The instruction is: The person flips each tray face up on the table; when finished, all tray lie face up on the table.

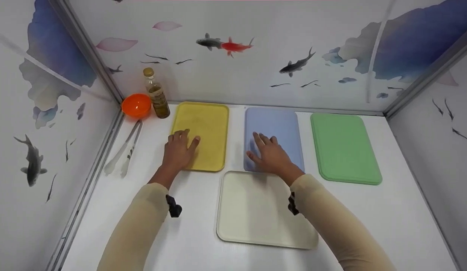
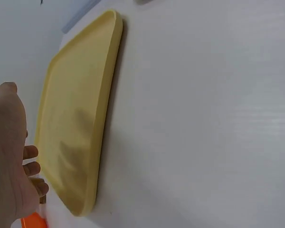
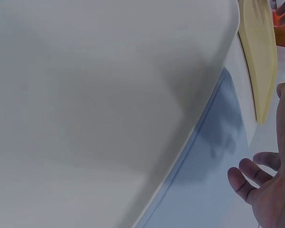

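The cream tray [image 1: 252,214] lies nearest. Beyond it, the right hand [image 1: 271,154], fingers spread and empty, is over the blue tray [image 1: 274,118]; the left hand [image 1: 178,150], likewise grasping nothing, is over the left side of the yellow tray [image 1: 209,131]. The green tray [image 1: 344,148] sits right of the blue. Tongs [image 1: 130,151], bowl [image 1: 137,107] and bottle [image 1: 158,98] stand far left.

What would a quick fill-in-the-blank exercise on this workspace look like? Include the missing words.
1. The left hand is over a tray coloured ____.
2. In the head view, the cream tray is partly hidden by the ____ sleeve.
3. The gold-capped bottle stands beside an orange ____.
4. Left of the left hand lies a pair of ____.

Missing words: yellow; right; bowl; tongs.
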A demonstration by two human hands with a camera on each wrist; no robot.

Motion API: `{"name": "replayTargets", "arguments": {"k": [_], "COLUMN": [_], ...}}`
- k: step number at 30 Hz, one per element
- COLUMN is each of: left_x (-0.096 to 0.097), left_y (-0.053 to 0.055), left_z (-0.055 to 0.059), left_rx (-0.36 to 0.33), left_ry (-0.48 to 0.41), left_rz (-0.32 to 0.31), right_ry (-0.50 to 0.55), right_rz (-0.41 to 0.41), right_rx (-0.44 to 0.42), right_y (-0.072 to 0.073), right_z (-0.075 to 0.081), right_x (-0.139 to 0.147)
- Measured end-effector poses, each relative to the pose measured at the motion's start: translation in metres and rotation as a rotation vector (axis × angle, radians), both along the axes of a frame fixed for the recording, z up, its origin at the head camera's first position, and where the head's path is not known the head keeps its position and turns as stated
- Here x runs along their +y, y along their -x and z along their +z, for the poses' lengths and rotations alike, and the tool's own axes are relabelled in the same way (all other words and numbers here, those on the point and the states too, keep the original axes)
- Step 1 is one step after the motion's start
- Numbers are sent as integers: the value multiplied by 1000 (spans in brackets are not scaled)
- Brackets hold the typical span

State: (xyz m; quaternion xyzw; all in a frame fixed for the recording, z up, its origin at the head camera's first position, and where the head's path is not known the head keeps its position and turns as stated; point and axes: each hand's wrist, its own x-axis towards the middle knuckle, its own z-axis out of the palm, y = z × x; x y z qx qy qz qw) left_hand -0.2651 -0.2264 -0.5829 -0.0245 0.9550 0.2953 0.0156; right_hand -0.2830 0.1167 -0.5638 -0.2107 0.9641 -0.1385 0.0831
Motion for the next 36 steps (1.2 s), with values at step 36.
{"name": "replayTargets", "arguments": {"k": [36], "left_x": [152], "left_y": [16], "left_z": [-13], "left_rx": [-33], "left_ry": [-101], "left_rz": [-226], "right_ry": [28], "right_rz": [-209], "right_rx": [7], "right_y": [-9], "right_z": [-27], "right_x": [122]}}
